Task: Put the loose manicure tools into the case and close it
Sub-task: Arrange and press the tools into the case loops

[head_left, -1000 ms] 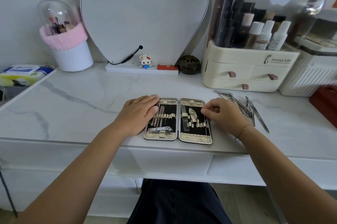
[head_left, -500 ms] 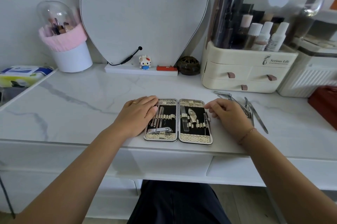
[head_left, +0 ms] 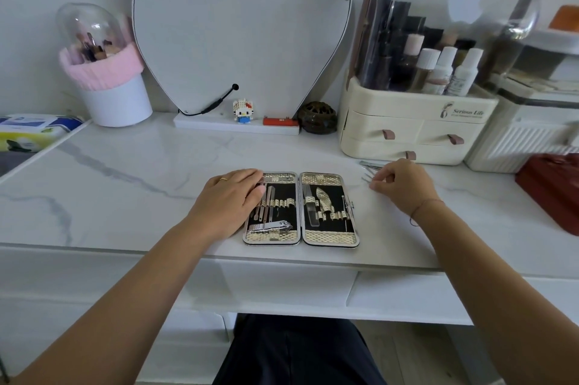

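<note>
The manicure case lies open and flat near the desk's front edge, with several metal tools strapped into both black halves. My left hand rests flat on the case's left half, fingers straight over the tool tops. To the right of the case, my right hand sits over the loose manicure tools, fingers and thumb curled down onto them. Only the tools' thin metal tips stick out to the left of the fingers; the rest is hidden under the hand.
A cream cosmetics organiser with a clear dome stands just behind my right hand. A dark red box lies at the right edge. A mirror, a small figurine and a brush pot line the back wall.
My right hand left the case's right half and moved right and away, onto the loose tools beside the case. My left hand stayed on the left half.
</note>
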